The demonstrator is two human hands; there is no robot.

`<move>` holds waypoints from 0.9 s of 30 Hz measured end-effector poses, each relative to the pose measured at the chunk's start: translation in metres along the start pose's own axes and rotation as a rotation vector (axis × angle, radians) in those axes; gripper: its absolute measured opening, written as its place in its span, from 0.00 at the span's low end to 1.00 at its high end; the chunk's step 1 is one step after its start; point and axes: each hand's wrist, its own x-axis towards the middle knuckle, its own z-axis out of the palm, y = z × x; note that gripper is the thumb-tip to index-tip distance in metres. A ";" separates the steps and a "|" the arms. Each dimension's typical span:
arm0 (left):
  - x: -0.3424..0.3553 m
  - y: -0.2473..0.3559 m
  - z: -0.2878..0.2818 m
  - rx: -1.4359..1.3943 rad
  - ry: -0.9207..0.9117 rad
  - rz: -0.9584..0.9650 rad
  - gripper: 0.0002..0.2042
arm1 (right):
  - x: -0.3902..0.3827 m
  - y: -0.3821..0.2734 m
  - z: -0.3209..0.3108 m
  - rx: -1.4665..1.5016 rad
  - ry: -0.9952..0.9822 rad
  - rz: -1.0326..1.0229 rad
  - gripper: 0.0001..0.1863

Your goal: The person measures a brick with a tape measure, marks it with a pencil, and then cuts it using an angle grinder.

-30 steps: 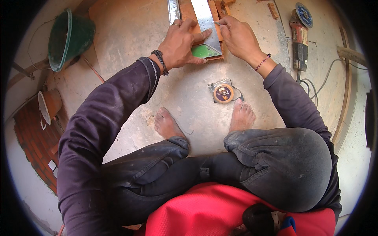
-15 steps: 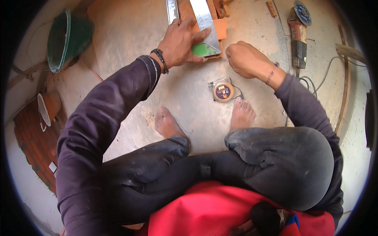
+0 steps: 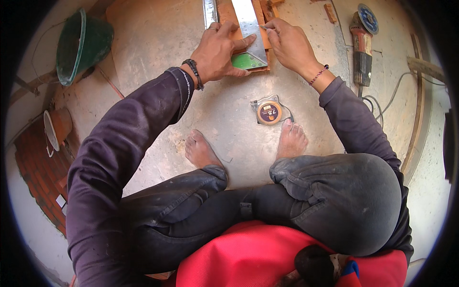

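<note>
My left hand (image 3: 218,50) presses a set square (image 3: 248,60) with a green stock and silver blade onto an orange clay tile (image 3: 235,33). Its thumb lies across the blade, and the fingers reach over the tile's left side. Against the blade's right edge, my right hand (image 3: 292,44) is closed in a pinch on a small thin pencil-like tool (image 3: 262,27); only its tip shows. Left of the tile lies a silver metal ruler or level (image 3: 209,13). A tape measure (image 3: 269,112) rests on the floor near my right foot.
An angle grinder (image 3: 362,48) with a blue disc lies at the right, its cable (image 3: 389,103) curling behind it. Brick pieces (image 3: 330,13) are at the far side. A green bucket (image 3: 86,45) and an orange bucket (image 3: 58,126) stand on the left.
My right hand has moved up and left to the blade's right edge, and the thin tool's tip now shows. My left hand stays on the square.
</note>
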 end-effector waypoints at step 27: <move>-0.032 0.012 0.005 -0.193 0.192 0.055 0.25 | -0.076 0.016 -0.043 0.111 -0.209 0.216 0.09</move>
